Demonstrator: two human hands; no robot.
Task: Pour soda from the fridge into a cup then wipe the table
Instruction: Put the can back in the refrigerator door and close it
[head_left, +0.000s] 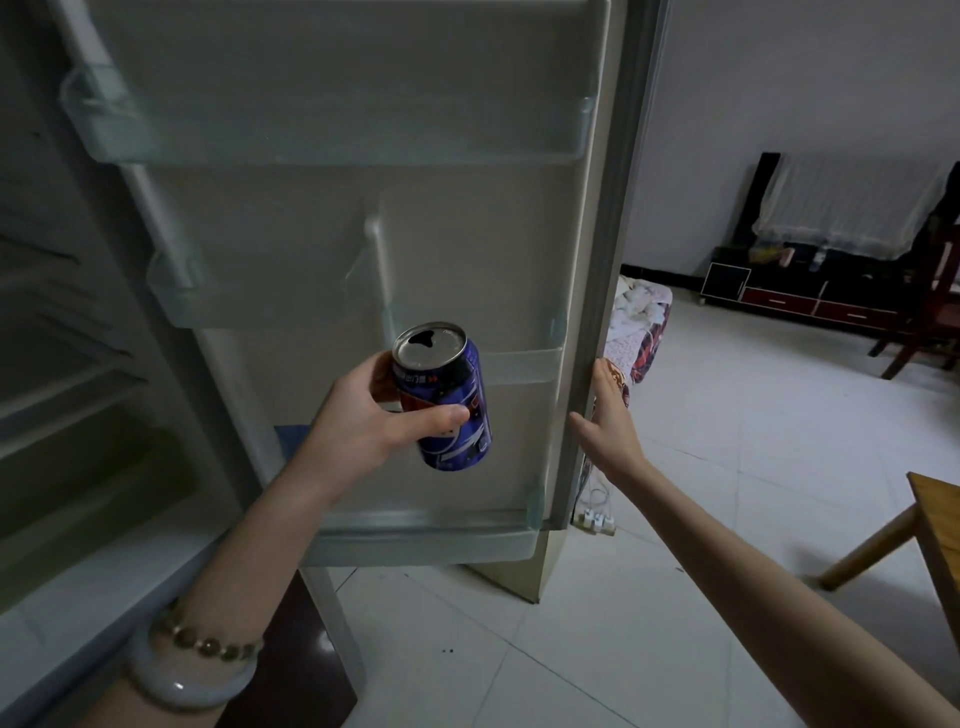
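My left hand (363, 415) grips a blue soda can (452, 405) in front of the open fridge door (332, 249). The can is tilted a little, and its silver top shows an opened mouth. My right hand (608, 421) rests flat on the outer edge of the fridge door, fingers apart, holding nothing. The door's clear shelves stand bare. The fridge interior (78, 364) is dark at the left. No cup is in view.
A wooden table corner (935, 519) with one leg juts in at the right. A power strip (595, 519) lies on the white tiled floor beside the fridge. A dark TV cabinet (800, 291) and a chair stand at the far wall.
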